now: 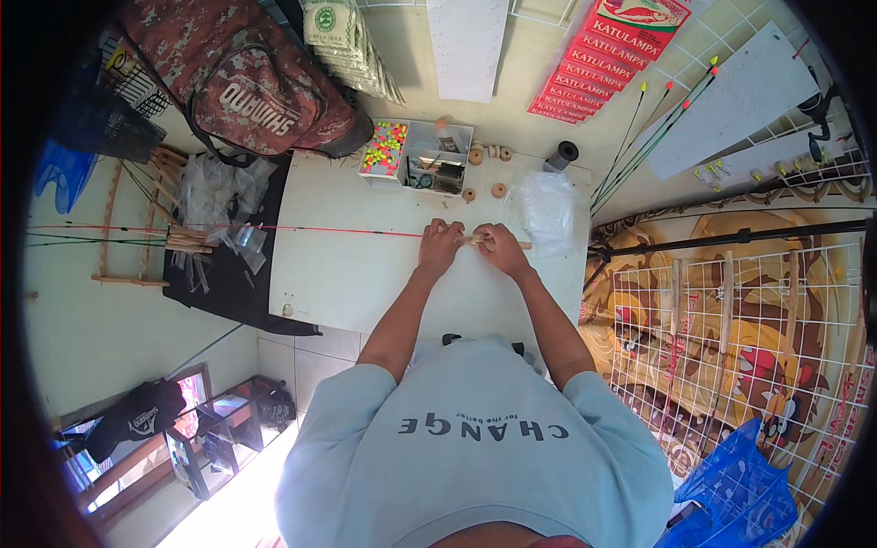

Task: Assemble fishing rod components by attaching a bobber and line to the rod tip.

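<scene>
Over the white table, a thin red fishing rod [347, 231] runs from the left toward my hands, and its pale wooden handle [524, 245] sticks out on the right. Wrapped round the rod at the handle's left end is my left hand [440, 247], fingers closed. My right hand [500, 248] pinches the handle a short way to the right, with a short stretch of wood showing between the two hands. My fingers hide the rest of the grip. Whether any small piece is in my right fingertips is too small to tell.
Behind my hands stands a white divided box [436, 136] with bright beads and small parts. Round wooden pieces [499, 190], a dark roll [563, 155] and clear plastic bags [548, 212] lie to its right. A camouflage bag [265, 91] hangs back left; a wire rack [731, 338] stands right.
</scene>
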A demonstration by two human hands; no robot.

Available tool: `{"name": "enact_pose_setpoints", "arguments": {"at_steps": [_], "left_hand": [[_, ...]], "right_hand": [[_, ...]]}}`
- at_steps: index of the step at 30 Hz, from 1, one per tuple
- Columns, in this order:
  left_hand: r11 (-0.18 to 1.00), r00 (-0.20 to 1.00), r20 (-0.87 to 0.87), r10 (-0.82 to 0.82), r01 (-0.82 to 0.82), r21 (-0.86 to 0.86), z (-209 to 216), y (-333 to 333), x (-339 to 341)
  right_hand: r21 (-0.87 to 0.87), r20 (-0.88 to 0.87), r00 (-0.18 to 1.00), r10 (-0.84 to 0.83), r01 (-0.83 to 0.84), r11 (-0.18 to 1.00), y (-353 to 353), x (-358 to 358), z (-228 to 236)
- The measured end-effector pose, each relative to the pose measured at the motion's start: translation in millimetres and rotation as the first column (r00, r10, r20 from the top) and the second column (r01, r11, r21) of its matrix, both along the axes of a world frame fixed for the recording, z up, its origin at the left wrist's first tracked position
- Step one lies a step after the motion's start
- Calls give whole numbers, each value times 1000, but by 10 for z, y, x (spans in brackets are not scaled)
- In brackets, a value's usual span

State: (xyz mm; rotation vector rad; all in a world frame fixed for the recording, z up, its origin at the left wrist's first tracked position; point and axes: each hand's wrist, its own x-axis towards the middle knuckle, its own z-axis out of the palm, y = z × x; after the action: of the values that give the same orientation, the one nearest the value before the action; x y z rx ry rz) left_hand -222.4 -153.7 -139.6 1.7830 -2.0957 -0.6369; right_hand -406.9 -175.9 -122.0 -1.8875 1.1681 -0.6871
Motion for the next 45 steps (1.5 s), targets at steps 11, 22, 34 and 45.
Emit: {"name": "enact_pose_setpoints", "arguments": {"at_steps": [11, 22, 34, 45], "left_hand": [[996, 1000, 4, -17, 17, -88, 13, 26, 8], [982, 994, 14, -107, 108, -153, 34, 45, 34], [988, 994, -24, -106, 102, -120, 38, 33, 13], [967, 988, 0, -154, 151, -207, 155, 19, 3]], "right_hand": [[-84, 6, 997, 74, -74, 994, -33, -4, -84], [-25, 128, 987, 98, -96, 995, -5, -54, -111], [9, -41, 994, 97, -97, 995, 11, -65, -93], [-103, -39, 992, 117, -120, 987, 14, -96, 60]]}}
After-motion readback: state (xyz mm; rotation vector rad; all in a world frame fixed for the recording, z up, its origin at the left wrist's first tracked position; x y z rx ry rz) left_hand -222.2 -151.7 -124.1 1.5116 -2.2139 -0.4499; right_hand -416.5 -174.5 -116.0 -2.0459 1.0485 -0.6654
